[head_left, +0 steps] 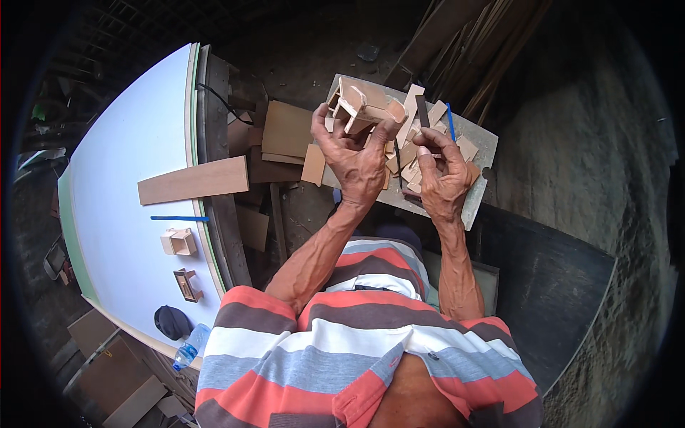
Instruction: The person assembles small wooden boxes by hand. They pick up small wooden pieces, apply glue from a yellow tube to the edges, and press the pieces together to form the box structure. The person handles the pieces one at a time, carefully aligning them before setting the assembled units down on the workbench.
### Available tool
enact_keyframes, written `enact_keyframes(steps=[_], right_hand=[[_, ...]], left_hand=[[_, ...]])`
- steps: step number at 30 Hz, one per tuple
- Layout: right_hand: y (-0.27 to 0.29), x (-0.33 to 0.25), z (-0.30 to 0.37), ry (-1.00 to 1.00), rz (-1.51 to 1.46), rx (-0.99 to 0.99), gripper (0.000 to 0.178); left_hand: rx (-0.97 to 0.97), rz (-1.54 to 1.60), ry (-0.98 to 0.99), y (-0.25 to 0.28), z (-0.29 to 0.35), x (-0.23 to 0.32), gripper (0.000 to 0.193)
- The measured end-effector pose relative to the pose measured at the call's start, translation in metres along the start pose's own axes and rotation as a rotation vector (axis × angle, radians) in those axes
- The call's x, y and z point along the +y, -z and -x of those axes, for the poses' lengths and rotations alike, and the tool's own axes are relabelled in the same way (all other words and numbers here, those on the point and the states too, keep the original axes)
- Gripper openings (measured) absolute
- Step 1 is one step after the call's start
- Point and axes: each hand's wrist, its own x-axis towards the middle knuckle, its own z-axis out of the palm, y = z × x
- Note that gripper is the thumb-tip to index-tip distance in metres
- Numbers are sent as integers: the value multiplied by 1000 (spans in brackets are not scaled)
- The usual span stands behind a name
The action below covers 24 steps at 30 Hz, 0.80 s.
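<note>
My left hand is raised over the small work table, its fingers wrapped around a small wooden model built from thin light-brown panels. A pale, whitish area shows along the model's edges. At the right, the thumb and fingers of my right hand are pinched together on a narrow dark strip, which points away from me. The two hands are apart, and the strip does not touch the model. Under and between them lie loose thin wood pieces.
A blue strip lies among the pieces on the grey tabletop. To the left, a large white board carries a wooden plank, two small wooden models, a dark cap and a plastic bottle. A rough wall rises at right.
</note>
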Motion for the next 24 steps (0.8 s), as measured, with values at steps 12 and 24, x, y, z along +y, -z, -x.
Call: enact_keyframes(steps=[12, 24], right_hand=[[-13, -2, 0, -17, -53, -65, 25], [-24, 8, -14, -173, -266, -44, 24]], left_hand=[[-48, -60, -257, 11, 3, -1, 88], [-68, -54, -214, 15, 6, 1, 87]])
